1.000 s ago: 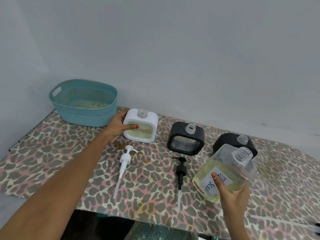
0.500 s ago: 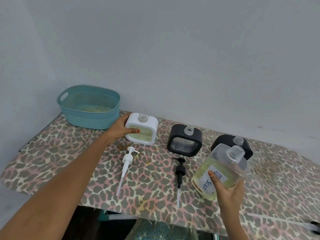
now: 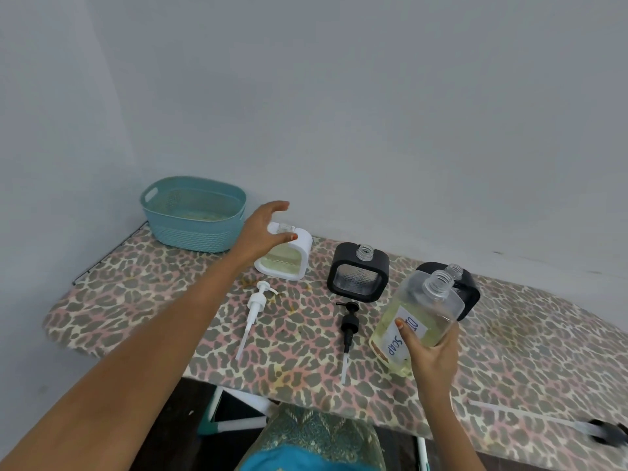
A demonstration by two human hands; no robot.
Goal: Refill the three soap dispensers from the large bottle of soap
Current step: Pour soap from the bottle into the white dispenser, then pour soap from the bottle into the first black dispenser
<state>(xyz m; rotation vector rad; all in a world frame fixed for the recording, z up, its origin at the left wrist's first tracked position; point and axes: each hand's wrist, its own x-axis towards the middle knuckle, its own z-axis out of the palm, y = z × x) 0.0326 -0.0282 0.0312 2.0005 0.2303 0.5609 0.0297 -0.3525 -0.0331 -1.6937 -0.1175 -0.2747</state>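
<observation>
**Three open-necked dispensers on a leopard-print bench, soap bottle in the right hand**

Three square soap dispensers stand in a row on a long bench (image 3: 153,300) covered in leopard-print fabric, which is pushed up against a plain pale grey wall (image 3: 373,113). At the far left end sits an oval teal plastic basket (image 3: 190,236) with cut-out handles. Just right of it is the white square dispenser (image 3: 289,263), showing pale yellow liquid in its window. The black square dispenser with a clear window (image 3: 356,277) stands in the middle, and a second black dispenser (image 3: 470,294) is partly hidden at the right. All three necks are uncapped. A white pump head with its tube (image 3: 255,304) and a black pump head with its tube (image 3: 350,322) lie flat on the fabric in front of the first two. A third pump (image 3: 608,431) lies blurred at the near right edge.

The left hand (image 3: 265,229) is spread loosely, fingers relaxed, at the white dispenser's top left corner; whether it touches cannot be told. The right hand (image 3: 433,355) grips the large clear plastic bottle labelled "SOAP" (image 3: 418,311), thumb on the label. The bottle is uncapped, tilted, partly full of yellowish liquid, and held above the bench in front of the second black dispenser.
</observation>
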